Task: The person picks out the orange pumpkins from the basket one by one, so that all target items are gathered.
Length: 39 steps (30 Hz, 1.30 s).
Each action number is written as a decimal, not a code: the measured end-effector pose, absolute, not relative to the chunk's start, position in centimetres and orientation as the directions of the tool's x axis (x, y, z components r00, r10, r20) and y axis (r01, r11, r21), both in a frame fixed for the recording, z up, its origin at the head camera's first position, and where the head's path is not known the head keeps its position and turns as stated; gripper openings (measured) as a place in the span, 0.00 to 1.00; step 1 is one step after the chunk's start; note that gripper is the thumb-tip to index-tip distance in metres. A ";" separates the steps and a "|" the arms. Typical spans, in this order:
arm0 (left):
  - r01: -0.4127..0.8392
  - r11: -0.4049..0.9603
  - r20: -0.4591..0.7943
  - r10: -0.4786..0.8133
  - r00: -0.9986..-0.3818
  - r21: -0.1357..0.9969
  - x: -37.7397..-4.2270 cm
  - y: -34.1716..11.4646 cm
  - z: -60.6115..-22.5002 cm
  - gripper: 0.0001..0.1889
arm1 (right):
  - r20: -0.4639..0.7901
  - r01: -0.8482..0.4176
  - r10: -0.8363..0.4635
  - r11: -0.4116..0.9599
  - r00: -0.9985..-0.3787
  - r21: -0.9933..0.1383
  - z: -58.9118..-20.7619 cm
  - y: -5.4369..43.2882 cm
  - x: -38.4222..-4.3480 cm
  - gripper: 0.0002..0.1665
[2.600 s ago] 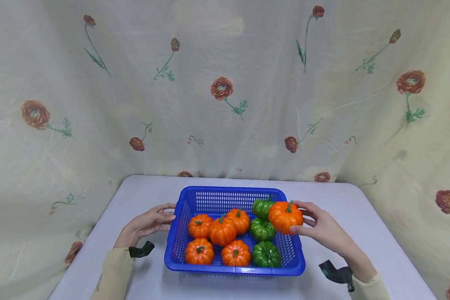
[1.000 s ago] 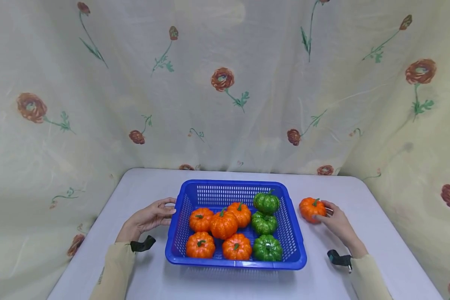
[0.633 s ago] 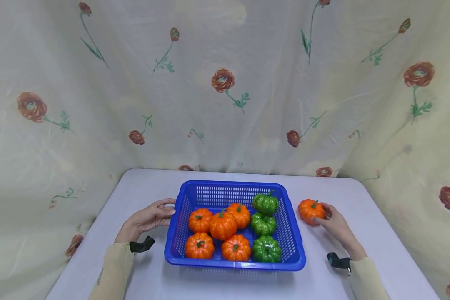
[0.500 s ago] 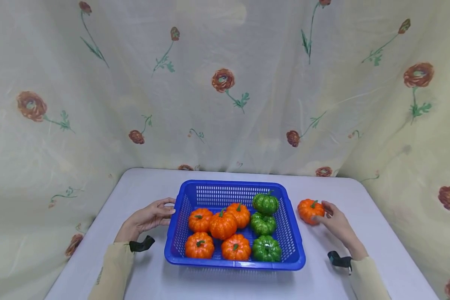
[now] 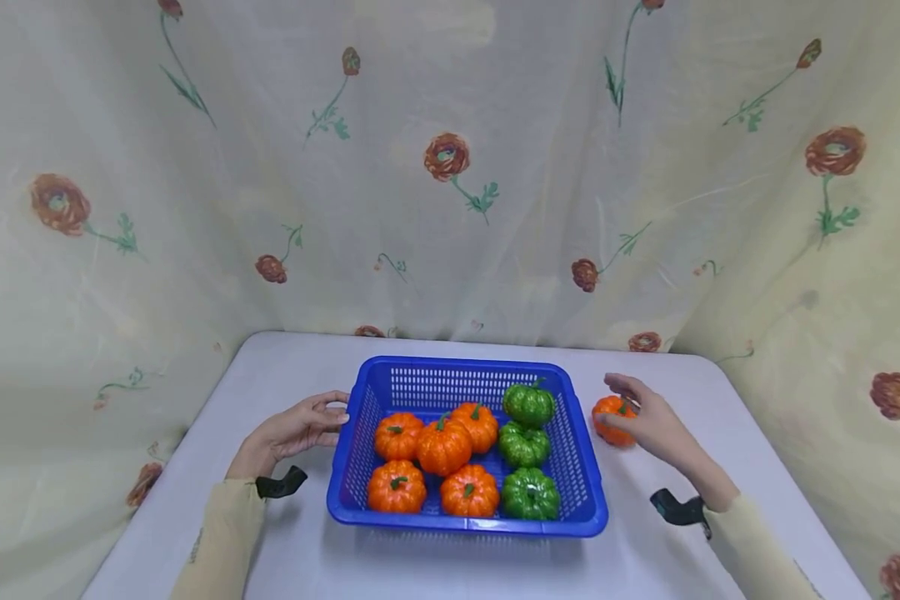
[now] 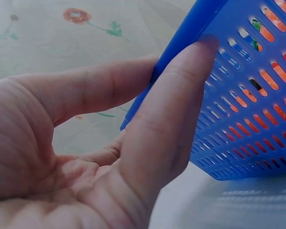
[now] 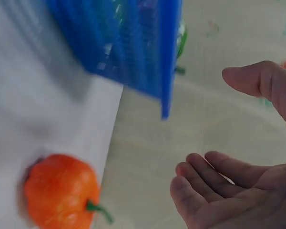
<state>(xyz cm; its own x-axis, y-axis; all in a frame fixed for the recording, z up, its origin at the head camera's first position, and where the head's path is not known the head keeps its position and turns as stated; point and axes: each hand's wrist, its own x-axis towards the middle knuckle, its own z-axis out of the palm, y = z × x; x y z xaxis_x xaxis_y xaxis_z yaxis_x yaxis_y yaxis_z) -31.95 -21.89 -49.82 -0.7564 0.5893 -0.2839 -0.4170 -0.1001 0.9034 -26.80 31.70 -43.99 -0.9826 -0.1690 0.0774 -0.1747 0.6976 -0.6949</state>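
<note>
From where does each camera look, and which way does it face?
Head: worn on head, facing forward and down at blue basket; left hand, right hand and sleeves show.
Left wrist: worn there, facing left hand's grip and basket.
Right wrist: worn there, facing right hand, lone orange pumpkin.
Head and right wrist share this pumpkin.

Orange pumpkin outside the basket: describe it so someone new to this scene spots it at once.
Find the blue basket on the white table. Just beyond its right side in the head view, partly hidden by the right hand, sits a ribbed orange pumpkin with a green stem. It alone rests on the table; the other orange pumpkins are all inside the basket.
</note>
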 end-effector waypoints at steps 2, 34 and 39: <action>-0.413 -0.097 -0.284 0.584 -0.760 0.905 -32.0 -21.9 -49.8 0.21 | 0.083 -0.235 -0.247 0.688 -0.965 -0.686 -43.0 30.3 -26.4 0.41; -0.407 -0.094 -0.284 0.575 -0.768 0.909 -32.1 -22.0 -49.7 0.20 | -0.158 -0.250 -0.526 0.621 -0.836 -0.743 -44.0 13.5 -27.5 0.42; -0.415 -0.100 -0.286 0.579 -0.764 0.905 -32.0 -21.9 -49.8 0.20 | -0.143 -0.264 -0.527 0.620 -0.838 -0.739 -45.0 12.8 -28.1 0.39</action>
